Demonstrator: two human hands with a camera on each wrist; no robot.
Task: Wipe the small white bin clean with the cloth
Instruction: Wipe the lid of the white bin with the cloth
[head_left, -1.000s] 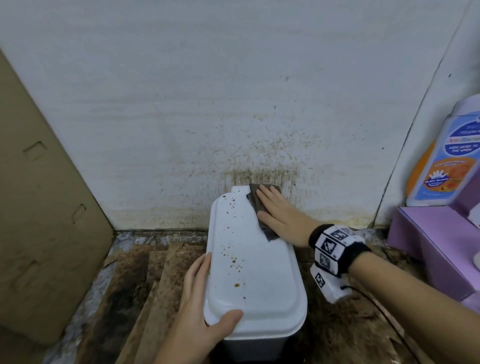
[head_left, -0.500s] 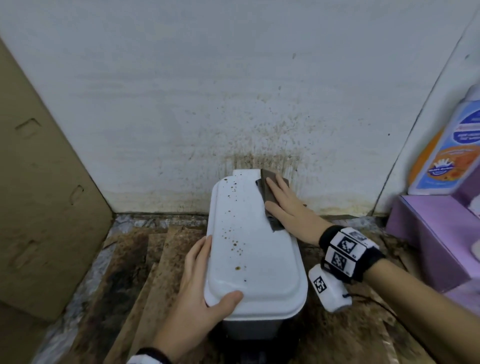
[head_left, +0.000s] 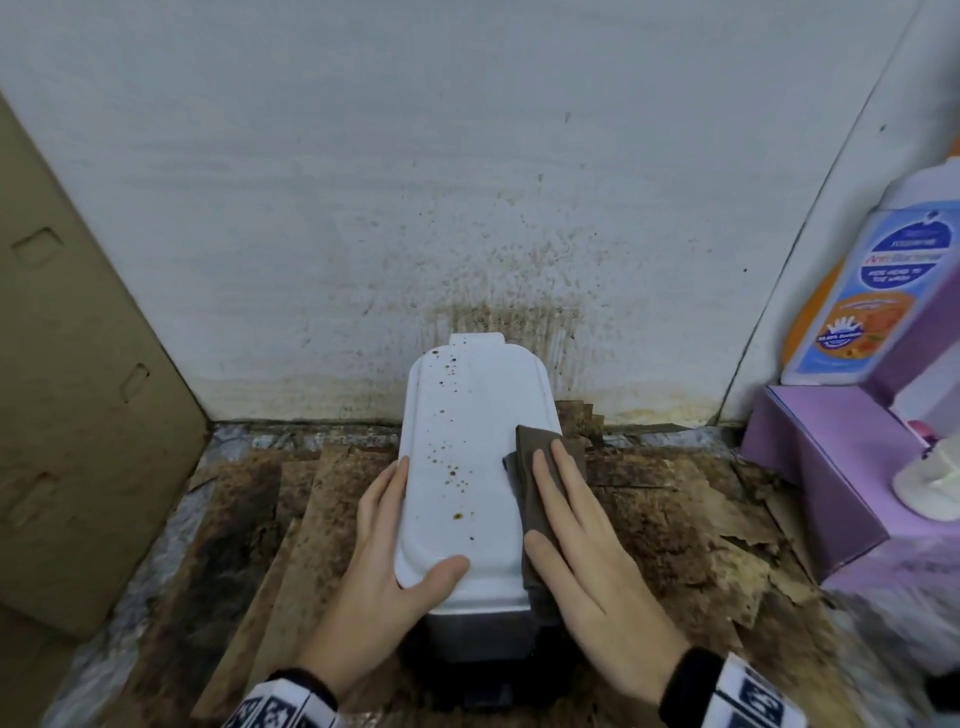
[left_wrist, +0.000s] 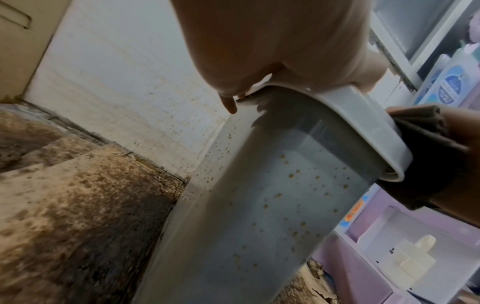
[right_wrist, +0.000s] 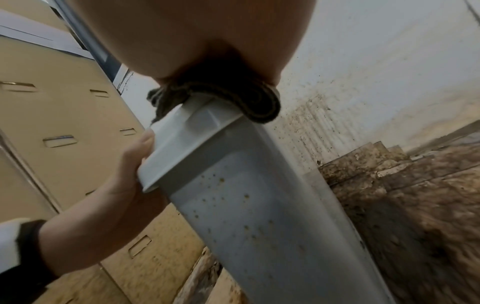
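Note:
The small white bin (head_left: 467, 467) stands against the stained wall, its lid dotted with brown spots down the left half. My left hand (head_left: 395, 561) grips the lid's near left corner, thumb on top and fingers along the side. My right hand (head_left: 576, 525) lies flat, fingers straight, pressing the folded brown cloth (head_left: 540, 457) onto the lid's right edge. In the right wrist view the cloth (right_wrist: 249, 102) hangs over the lid rim under my palm. The bin's spotted side (left_wrist: 272, 205) shows in the left wrist view, with the cloth (left_wrist: 426, 148) at the right.
A cardboard box (head_left: 78, 415) leans at the left. A purple box (head_left: 831, 467) with a soap bottle (head_left: 872, 291) sits at the right. Stained, peeling cardboard sheets (head_left: 270, 545) cover the floor around the bin.
My right hand has dragged the cloth from the lid's far right corner toward me along the right edge. The left hand keeps its hold on the near corner.

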